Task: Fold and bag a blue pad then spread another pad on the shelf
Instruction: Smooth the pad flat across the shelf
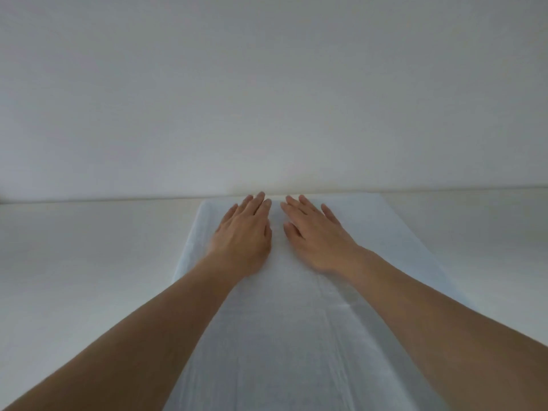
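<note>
Because the pad (296, 336) had to lie smooth, both hands were flat on it near its far end, close to the wall (267, 84). The pale blue-white pad lay spread lengthwise on the white shelf (74, 262), running from the near edge of the view to the wall, with bare shelf showing to the left and right of it. Left of the pad's centre line, the left hand (243, 232) pressed palm down, fingers straight and together, holding nothing in a grip. Just right of that line, the right hand (314, 235) lay the same way, fingers extended and slightly fanned, its grip also empty. The two hands sat just beside each other, apart by a narrow strip of pad, probably so that they could sweep outward and flatten the creases. A long crease still ran down the pad nearer the viewer. Judging by this, the spreading step was well along.
</note>
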A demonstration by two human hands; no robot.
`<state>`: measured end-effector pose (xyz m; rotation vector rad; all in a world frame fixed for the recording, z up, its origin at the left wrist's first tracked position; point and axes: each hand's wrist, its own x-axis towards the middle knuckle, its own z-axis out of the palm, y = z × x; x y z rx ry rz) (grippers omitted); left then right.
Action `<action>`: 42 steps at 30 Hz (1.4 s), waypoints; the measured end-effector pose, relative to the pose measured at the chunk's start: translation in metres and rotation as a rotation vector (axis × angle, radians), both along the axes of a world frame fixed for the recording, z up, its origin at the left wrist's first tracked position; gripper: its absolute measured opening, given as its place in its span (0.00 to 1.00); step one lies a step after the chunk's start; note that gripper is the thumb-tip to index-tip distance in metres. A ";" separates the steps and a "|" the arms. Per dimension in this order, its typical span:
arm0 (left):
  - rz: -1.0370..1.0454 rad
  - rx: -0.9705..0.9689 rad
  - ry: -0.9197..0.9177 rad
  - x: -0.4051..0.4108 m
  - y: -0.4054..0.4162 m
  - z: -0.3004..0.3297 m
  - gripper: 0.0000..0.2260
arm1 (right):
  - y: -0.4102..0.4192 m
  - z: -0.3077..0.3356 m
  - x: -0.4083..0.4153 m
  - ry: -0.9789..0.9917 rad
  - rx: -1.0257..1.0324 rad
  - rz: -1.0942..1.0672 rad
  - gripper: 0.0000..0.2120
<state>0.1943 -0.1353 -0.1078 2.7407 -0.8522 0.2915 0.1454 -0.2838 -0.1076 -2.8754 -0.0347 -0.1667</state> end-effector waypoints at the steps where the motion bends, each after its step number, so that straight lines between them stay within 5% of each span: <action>1: -0.027 0.057 0.009 0.003 0.000 -0.004 0.23 | 0.002 -0.003 0.002 0.020 -0.033 0.005 0.25; 8: 0.038 0.258 0.177 0.015 0.001 -0.014 0.25 | -0.004 -0.012 0.009 0.150 -0.112 0.001 0.28; 23: 0.100 0.241 0.189 0.019 0.004 -0.016 0.24 | -0.070 -0.013 -0.002 0.177 -0.102 -0.166 0.29; 31: 0.187 0.271 0.183 0.012 0.004 -0.015 0.27 | -0.074 -0.020 -0.002 0.146 -0.115 -0.360 0.38; 42: 0.313 0.212 0.219 0.008 0.005 -0.013 0.33 | -0.068 -0.013 -0.003 0.082 -0.075 -0.406 0.34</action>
